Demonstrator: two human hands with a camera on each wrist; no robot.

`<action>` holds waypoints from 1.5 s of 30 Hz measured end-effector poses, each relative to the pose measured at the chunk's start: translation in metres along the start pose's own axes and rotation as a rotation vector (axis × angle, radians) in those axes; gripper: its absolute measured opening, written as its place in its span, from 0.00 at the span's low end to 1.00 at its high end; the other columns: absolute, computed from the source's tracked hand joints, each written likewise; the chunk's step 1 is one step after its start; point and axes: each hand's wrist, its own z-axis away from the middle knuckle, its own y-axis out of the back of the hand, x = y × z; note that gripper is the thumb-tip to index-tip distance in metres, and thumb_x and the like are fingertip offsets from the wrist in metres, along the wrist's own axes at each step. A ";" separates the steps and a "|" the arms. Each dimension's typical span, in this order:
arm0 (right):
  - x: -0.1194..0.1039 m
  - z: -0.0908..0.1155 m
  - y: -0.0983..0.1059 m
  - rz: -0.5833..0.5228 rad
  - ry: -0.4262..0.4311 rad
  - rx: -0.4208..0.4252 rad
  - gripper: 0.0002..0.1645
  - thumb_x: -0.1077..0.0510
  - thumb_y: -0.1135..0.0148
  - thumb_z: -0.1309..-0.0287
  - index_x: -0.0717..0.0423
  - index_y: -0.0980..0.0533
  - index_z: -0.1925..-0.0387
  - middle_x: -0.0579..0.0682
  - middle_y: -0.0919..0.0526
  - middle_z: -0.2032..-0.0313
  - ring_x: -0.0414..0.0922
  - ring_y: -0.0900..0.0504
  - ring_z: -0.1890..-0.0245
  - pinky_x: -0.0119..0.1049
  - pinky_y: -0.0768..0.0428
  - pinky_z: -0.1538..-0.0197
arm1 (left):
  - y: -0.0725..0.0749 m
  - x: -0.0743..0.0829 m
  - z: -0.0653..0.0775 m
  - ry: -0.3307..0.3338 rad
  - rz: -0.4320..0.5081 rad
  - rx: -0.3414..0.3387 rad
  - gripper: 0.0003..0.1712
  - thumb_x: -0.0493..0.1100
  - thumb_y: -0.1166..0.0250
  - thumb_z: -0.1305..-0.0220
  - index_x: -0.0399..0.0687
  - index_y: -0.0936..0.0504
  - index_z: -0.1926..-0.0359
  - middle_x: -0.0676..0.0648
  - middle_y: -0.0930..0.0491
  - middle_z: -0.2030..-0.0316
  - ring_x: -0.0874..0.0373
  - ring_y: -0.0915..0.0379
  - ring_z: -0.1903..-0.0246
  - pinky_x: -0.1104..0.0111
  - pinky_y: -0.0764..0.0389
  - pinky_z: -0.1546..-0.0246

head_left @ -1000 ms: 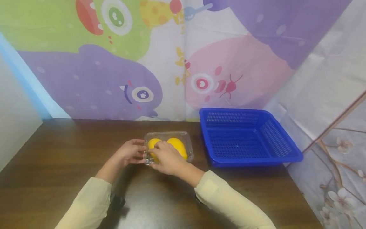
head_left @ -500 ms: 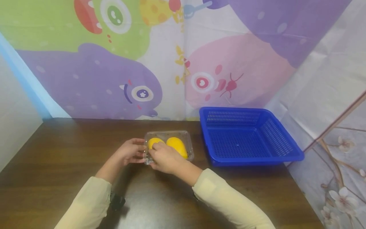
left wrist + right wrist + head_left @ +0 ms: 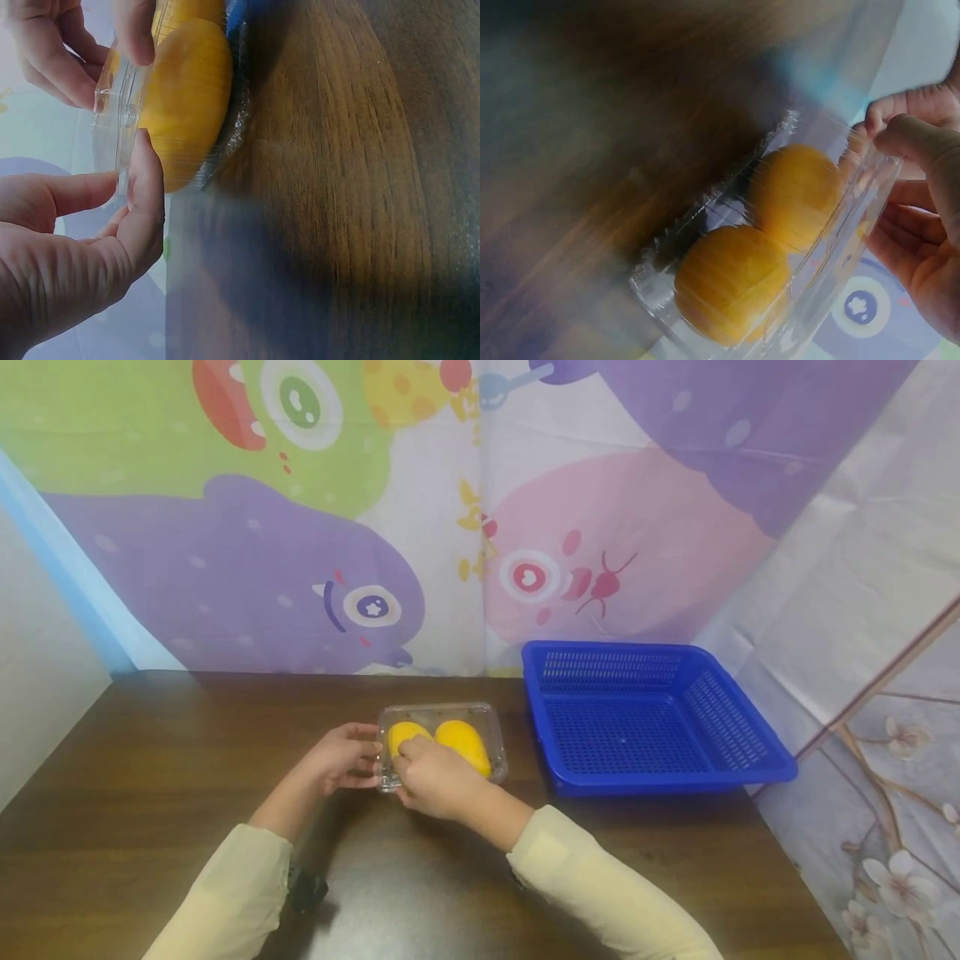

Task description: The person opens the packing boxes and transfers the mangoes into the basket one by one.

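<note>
A clear plastic box [image 3: 438, 707] with two yellow mangoes inside rests on the table; one mango [image 3: 461, 745] shows well, the other mango [image 3: 406, 735] is partly covered by my right hand. At the box's left end, my left hand [image 3: 341, 760] pinches the rim between thumb and forefinger, as the left wrist view shows. My right hand [image 3: 442, 781] reaches over the near left corner, its thumb [image 3: 911, 139] on the rim and its fingers across the lid side. Through the clear wall both mangoes, including the nearer mango [image 3: 731, 285], show in the right wrist view.
A blue plastic basket [image 3: 622, 739] with slotted sides stands right of the box, close to it. The brown wooden table [image 3: 420, 893] ends at a cartoon-printed backdrop [image 3: 285, 585]. A floral sheet [image 3: 892, 760] hangs on the right.
My right fingers have drawn in a little toward the box's near left corner, uncovering more of the right mango. My left hand and the box stay almost where they were.
</note>
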 end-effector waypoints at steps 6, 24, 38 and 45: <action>-0.005 0.003 -0.007 0.115 0.073 0.115 0.12 0.53 0.39 0.49 0.55 0.19 0.66 0.44 0.21 0.68 0.39 0.26 0.68 0.25 0.24 0.65 | 0.000 0.000 0.000 0.006 0.001 0.009 0.31 0.34 0.50 0.34 0.34 0.49 0.33 0.44 0.29 0.64 0.59 0.28 0.72 0.68 0.16 0.69; -0.006 0.004 -0.013 0.173 0.044 0.130 0.12 0.49 0.41 0.46 0.52 0.19 0.67 0.44 0.19 0.66 0.39 0.23 0.66 0.25 0.21 0.67 | -0.001 0.003 -0.001 0.001 -0.008 0.017 0.31 0.34 0.49 0.33 0.35 0.48 0.33 0.45 0.29 0.65 0.60 0.29 0.72 0.67 0.15 0.69; 0.035 0.049 0.004 -0.221 -0.202 -0.053 0.29 0.44 0.36 0.46 0.54 0.25 0.45 0.54 0.24 0.44 0.47 0.26 0.43 0.40 0.26 0.39 | 0.002 0.002 0.002 0.002 -0.002 -0.013 0.31 0.35 0.49 0.33 0.33 0.48 0.32 0.46 0.30 0.65 0.60 0.28 0.72 0.66 0.15 0.67; 0.054 0.067 0.009 -0.248 -0.262 -0.113 0.30 0.46 0.33 0.48 0.56 0.24 0.47 0.55 0.24 0.45 0.49 0.26 0.45 0.40 0.26 0.39 | 0.008 0.002 0.002 -0.001 -0.019 -0.024 0.31 0.35 0.49 0.33 0.34 0.48 0.33 0.45 0.30 0.63 0.59 0.28 0.71 0.66 0.15 0.67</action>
